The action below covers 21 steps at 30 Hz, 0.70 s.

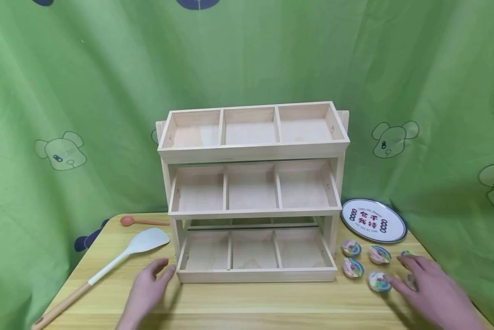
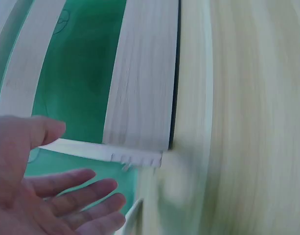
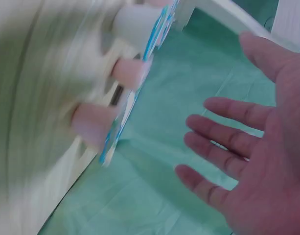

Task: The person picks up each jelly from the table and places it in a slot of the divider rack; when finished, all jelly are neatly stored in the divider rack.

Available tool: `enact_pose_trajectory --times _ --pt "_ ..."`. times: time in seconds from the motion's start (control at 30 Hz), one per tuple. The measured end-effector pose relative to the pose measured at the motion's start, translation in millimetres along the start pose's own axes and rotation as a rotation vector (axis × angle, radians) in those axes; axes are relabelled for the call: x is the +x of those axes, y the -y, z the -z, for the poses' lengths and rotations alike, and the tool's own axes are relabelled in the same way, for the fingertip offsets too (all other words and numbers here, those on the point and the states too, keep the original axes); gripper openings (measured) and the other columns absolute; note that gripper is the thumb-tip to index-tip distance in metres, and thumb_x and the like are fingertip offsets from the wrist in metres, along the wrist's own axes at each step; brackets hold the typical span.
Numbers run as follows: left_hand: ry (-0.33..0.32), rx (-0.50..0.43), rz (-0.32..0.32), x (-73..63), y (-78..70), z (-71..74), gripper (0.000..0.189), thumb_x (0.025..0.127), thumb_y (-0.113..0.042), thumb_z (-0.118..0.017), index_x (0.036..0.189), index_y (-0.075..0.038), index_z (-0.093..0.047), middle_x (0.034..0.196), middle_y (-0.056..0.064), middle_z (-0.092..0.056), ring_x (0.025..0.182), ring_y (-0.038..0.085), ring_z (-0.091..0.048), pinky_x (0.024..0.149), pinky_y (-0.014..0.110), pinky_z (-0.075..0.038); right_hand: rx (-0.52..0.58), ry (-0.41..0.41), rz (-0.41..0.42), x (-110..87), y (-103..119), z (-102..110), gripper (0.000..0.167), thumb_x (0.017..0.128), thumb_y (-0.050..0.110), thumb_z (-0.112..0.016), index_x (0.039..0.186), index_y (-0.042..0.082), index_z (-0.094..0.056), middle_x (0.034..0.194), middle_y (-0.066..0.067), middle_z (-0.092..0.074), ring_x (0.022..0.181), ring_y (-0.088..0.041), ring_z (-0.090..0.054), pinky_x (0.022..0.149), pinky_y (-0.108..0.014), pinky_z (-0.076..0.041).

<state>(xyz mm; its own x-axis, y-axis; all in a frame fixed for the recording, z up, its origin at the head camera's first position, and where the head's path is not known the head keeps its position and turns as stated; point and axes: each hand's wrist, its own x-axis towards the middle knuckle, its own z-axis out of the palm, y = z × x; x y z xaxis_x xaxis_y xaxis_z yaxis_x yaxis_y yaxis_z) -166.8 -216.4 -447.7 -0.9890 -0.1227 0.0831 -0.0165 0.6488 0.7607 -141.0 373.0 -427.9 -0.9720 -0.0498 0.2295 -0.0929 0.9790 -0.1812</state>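
Observation:
My left hand [image 1: 148, 288] is raised beside the lower left corner of a three-tier wooden rack [image 1: 257, 276]; the left wrist view shows its fingers extended and nothing in the palm. On the right, my right hand [image 1: 432, 288] hovers over a group of small sealed jelly cups [image 1: 380, 255], partly covering some of them. Its fingers are spread and hold nothing in the right wrist view, where pinkish cups [image 3: 94, 122] with printed lids appear blurred. Each tier of the rack has three compartments, with no items visible inside.
Left of the rack lie a white spatula [image 1: 148, 240] with a wooden handle and a small orange spoon [image 1: 128, 221]. A white oval plate [image 1: 374, 220] with red lettering sits behind the cups. Green curtain [image 1: 251, 55] hangs around the wooden table [image 1: 247, 305].

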Motion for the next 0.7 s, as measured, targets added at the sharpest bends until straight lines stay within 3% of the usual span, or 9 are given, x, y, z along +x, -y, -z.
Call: enact_pose_trajectory --times 0.13,0.3,0.53,0.7 --pt "-0.03 -0.144 0.03 5.1 3.5 -7.5 0.046 0.097 -0.03 -0.065 0.121 0.009 -0.061 0.119 0.025 -0.063 0.11 0.039 -0.061 0.09 0.047 -0.057 0.012 0.035 -0.043 -1.1 -15.1 1.7 0.071 0.094 0.052 -0.06 0.128 -0.01 -0.052 0.123 -0.041 -0.043 0.108 -0.06 -0.04 0.083 -0.08 -0.037" --pt "-0.032 -0.235 0.071 7.3 7.0 -13.4 0.037 0.094 -0.021 -0.068 0.116 0.008 -0.064 0.111 0.021 -0.067 0.102 0.035 -0.064 0.078 0.036 -0.062 -0.008 0.112 -0.092 -1.0 -29.6 -2.5 0.07 0.093 0.055 -0.06 0.119 -0.01 -0.057 0.115 -0.042 -0.047 0.104 -0.06 -0.043 0.079 -0.076 -0.042" --pt "-0.003 -0.25 0.073 8.2 8.8 -19.1 0.029 0.093 -0.011 -0.066 0.115 0.008 -0.066 0.109 0.021 -0.068 0.093 0.027 -0.066 0.072 0.03 -0.062 -0.012 0.153 -0.092 -4.9 -46.1 -10.1 0.064 0.084 0.039 -0.077 0.12 -0.01 -0.058 0.112 -0.039 -0.048 0.101 -0.06 -0.045 0.075 -0.072 -0.047" --pt "0.009 -0.256 0.091 8.1 7.4 -20.0 0.032 0.094 -0.012 -0.065 0.118 0.009 -0.065 0.107 0.021 -0.069 0.086 0.021 -0.065 0.067 0.025 -0.058 -0.025 0.163 -0.086 -5.4 -52.8 -10.6 0.064 0.082 0.04 -0.078 0.12 -0.008 -0.058 0.111 -0.039 -0.047 0.1 -0.06 -0.045 0.072 -0.072 -0.048"
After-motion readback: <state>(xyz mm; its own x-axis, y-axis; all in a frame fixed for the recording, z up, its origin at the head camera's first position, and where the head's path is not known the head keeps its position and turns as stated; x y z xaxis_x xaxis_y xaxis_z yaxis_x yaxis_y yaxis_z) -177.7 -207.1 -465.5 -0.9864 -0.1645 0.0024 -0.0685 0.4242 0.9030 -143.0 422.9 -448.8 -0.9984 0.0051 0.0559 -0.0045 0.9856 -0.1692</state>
